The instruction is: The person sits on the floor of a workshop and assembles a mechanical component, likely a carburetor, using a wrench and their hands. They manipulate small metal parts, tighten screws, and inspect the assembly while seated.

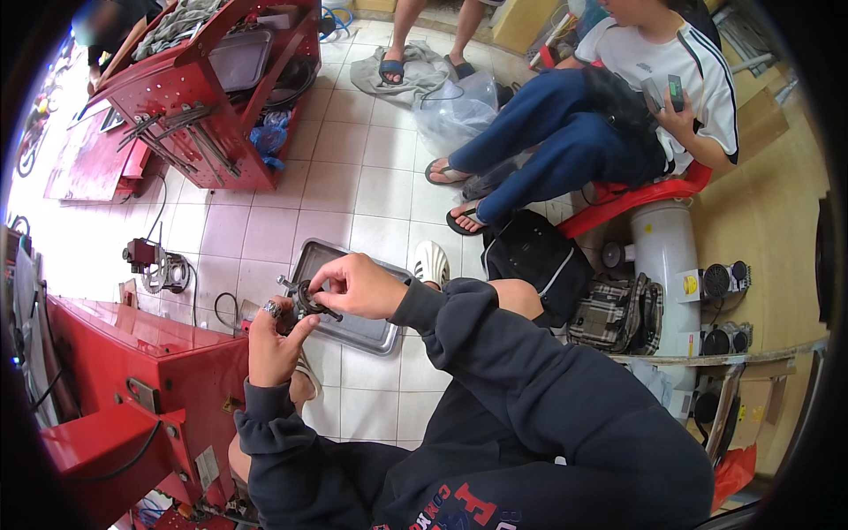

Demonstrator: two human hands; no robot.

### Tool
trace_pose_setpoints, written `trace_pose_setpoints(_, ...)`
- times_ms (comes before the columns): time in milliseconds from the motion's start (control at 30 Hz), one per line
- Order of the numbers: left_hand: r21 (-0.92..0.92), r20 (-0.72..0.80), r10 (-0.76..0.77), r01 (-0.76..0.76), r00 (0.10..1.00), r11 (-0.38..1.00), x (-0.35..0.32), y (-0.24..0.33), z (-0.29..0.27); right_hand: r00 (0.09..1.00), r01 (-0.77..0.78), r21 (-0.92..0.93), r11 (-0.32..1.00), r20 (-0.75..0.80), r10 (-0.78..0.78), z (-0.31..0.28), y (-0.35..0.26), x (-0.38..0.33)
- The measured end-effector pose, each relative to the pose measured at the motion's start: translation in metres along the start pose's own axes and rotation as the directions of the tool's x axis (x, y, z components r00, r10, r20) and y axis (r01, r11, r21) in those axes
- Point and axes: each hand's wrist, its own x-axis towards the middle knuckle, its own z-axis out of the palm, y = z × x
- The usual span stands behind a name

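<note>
Dark sleeves fill the lower frame and lead up to both hands, which meet above the tiled floor, over the near left corner of a grey metal tray. The right hand pinches a small dark ring-shaped metal part between thumb and fingertips; the left hand, a ring on one finger, props it from below with fingers loosely curled. Held only at its edges, the part could slip and, if it misses the tray, bounce across the tiles toward the red machine frame.
</note>
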Motion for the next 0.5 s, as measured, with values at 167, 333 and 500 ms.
trace_pose_setpoints(167,-0.025,0.033,-0.041,0.042,0.999,0.999,0.003,-0.010,-0.006,0.963,0.265,-0.285,0.921,0.024,-0.270,-0.001,-0.011,-0.008)
trace_pose_setpoints(333,-0.200,0.035,-0.031,0.037,0.999,0.979,0.005,-0.025,-0.014,0.897,0.433,-0.323,0.841,0.061,-0.438,-0.003,-0.012,-0.009)
trace_pose_setpoints(500,-0.301,0.062,-0.032,0.049,0.998,0.952,0.003,-0.021,-0.007,0.933,0.354,-0.244,0.903,0.022,-0.360,0.002,-0.014,-0.009)
